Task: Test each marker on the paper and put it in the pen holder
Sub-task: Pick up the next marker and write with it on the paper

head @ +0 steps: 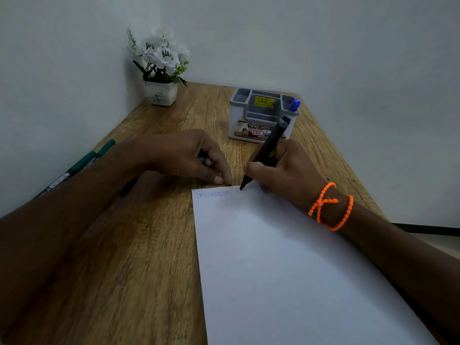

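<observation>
My right hand (pixel 286 170) grips a black marker (pixel 270 145), and its tip touches the top edge of the white paper (pixel 286 265). A faint blue scribble (pixel 213 194) runs along that edge to the left of the tip. My left hand (pixel 184 155) rests on the table just beyond the paper's top left corner, fingers curled round something small and dark that I cannot make out. The grey pen holder (pixel 263 115) stands behind my hands with a blue marker (pixel 295 105) in its right compartment. Green and black markers (pixel 82 165) lie at the left table edge.
A white pot of artificial white flowers (pixel 160 70) stands in the far left corner against the wall. The wooden table (pixel 129 257) ends at walls on the left and back. An orange bead bracelet (pixel 331 207) circles my right wrist.
</observation>
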